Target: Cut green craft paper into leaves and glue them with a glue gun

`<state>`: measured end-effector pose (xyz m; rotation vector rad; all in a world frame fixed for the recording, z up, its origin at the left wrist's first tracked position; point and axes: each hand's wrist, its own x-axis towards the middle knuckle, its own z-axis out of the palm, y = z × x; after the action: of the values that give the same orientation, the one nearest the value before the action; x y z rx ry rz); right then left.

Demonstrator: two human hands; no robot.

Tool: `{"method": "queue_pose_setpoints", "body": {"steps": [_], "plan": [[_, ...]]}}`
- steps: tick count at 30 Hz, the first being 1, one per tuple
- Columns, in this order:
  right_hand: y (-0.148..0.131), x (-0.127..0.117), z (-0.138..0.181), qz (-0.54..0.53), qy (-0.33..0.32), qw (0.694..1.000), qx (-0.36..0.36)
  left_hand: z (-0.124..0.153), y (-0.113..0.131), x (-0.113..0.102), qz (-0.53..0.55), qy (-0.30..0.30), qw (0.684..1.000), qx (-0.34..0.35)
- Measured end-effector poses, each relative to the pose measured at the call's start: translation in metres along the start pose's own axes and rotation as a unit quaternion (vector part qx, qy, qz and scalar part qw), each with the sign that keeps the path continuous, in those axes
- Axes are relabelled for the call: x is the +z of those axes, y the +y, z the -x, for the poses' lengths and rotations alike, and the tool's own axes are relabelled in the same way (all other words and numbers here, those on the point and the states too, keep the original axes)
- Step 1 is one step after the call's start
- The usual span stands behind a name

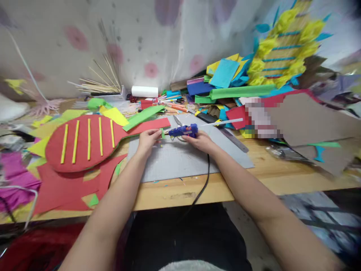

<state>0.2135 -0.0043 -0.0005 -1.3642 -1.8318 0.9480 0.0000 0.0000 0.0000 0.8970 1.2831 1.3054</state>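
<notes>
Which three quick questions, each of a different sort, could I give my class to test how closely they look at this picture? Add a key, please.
1. Multiple choice: What does the person's right hand hold?
a) a wooden skewer
b) the blue glue gun
c) a white roll

2. True or false: The red paddle-shaped piece bears only three yellow strips.

3. Fill the gap: The left hand holds a small piece coloured ____.

Key:
1. b
2. False; there are five.
3. green
</notes>
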Motion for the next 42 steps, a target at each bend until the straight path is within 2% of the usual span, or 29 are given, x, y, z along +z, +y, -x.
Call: {"method": "queue_pose_setpoints", "body": {"steps": [11, 25, 34, 42], "plan": [[0.0006, -0.0011, -0.0039, 0.006, 0.026, 1.0, -0.009, -0.0001, 0.0002, -0.0027, -0.029, -0.035, 0.999, -0.002], [-0.0023, -0.0025, -0.0042, -0.015, 0.034, 0.999, 0.003, 0.0013, 0.0017, -0.0014, -0.043, -0.042, 0.998, -0.012], [-0.0023, -0.0041, -0.003, 0.01, 0.026, 1.0, -0.012, 0.0013, 0.0022, -0.0022, -0.036, -0.041, 0.998, -0.011], [-0.0013, -0.0064, -0.0013, 0.004, -0.015, 1.0, -0.011, 0.0004, 0.0037, -0.0036, -0.019, -0.036, 0.999, -0.02]]}}
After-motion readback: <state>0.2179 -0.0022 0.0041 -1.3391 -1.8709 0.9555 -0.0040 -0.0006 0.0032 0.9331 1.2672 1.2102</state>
